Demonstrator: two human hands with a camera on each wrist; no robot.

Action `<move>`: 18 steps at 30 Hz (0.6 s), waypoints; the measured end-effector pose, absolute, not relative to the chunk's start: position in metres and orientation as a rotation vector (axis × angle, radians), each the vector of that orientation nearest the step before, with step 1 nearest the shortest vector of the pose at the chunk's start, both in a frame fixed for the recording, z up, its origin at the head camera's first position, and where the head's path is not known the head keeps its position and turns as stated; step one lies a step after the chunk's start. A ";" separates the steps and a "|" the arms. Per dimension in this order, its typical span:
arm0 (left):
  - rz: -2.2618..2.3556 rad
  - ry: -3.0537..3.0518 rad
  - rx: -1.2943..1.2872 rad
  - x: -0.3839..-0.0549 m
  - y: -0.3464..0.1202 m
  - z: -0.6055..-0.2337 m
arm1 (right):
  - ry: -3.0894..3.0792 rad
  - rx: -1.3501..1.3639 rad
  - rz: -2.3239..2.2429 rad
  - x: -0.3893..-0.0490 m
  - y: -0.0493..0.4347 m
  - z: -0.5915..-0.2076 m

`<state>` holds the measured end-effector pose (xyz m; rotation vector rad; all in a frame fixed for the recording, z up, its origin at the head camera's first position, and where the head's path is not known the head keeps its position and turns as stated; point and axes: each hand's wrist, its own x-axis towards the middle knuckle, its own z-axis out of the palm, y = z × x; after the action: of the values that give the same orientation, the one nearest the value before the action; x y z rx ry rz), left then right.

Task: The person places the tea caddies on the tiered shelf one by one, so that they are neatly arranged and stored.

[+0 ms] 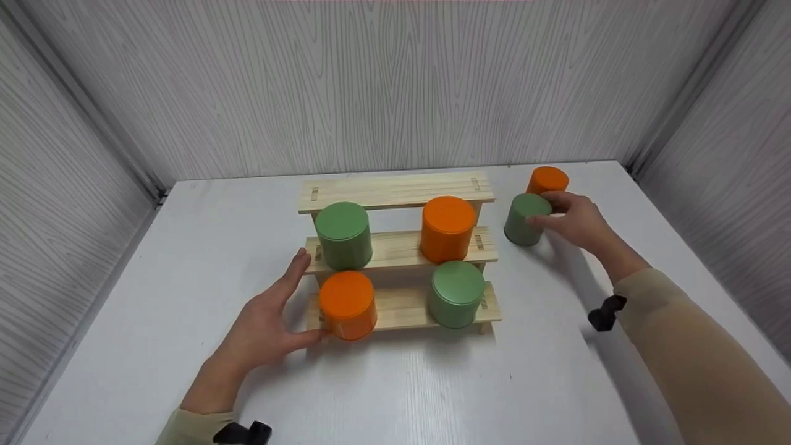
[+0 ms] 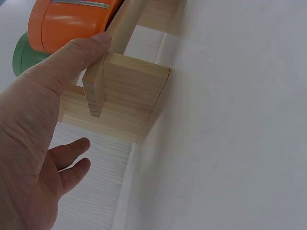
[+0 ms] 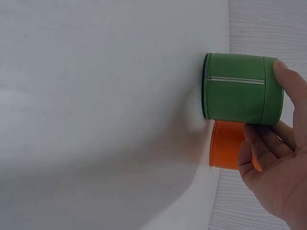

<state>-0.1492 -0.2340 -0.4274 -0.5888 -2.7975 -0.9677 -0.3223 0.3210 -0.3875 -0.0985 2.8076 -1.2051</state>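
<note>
My right hand (image 1: 578,219) grips a green can (image 1: 524,224) by its upper part, with the thumb on one side and the fingers on the other. Whether the can's base touches the table, I cannot tell. Just behind it stands an orange can (image 1: 549,179), partly hidden. At the left end of a wooden three-step rack (image 1: 395,190), my left hand (image 1: 262,327) is spread. Its thumb touches the bottom step's edge beside an orange can (image 1: 348,306); in the left wrist view the other visible fingers are loosely bent, off the wood (image 2: 132,81).
On the middle step stand a green can (image 1: 344,238) at left and an orange can (image 1: 448,230) at right. Another green can (image 1: 457,295) is on the bottom step's right. The rack stands on a white table (image 1: 420,389), with grey wood-grain panels (image 1: 395,86) around it.
</note>
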 end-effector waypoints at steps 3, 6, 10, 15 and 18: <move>-0.980 -2.793 -0.591 -0.149 -0.234 -0.429 | 2.799 -0.105 -1.191 -0.320 0.324 -0.385; -0.992 -2.782 -0.602 -0.150 -0.235 -0.430 | 2.795 -0.121 -1.172 -0.316 0.327 -0.381; -0.982 -2.782 -0.607 -0.150 -0.235 -0.432 | 2.805 -0.148 -1.145 -0.311 0.331 -0.370; -0.977 -2.793 -0.599 -0.150 -0.235 -0.431 | 2.863 -0.212 -1.121 -0.305 0.333 -0.348; -0.983 -2.796 -0.595 -0.149 -0.236 -0.430 | 2.913 -0.265 -1.102 -0.300 0.331 -0.332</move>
<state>-0.1494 -0.2357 -0.4302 -0.5951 -2.7956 -0.9829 -0.2999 0.3312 -0.3319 -0.2646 2.9133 -1.1023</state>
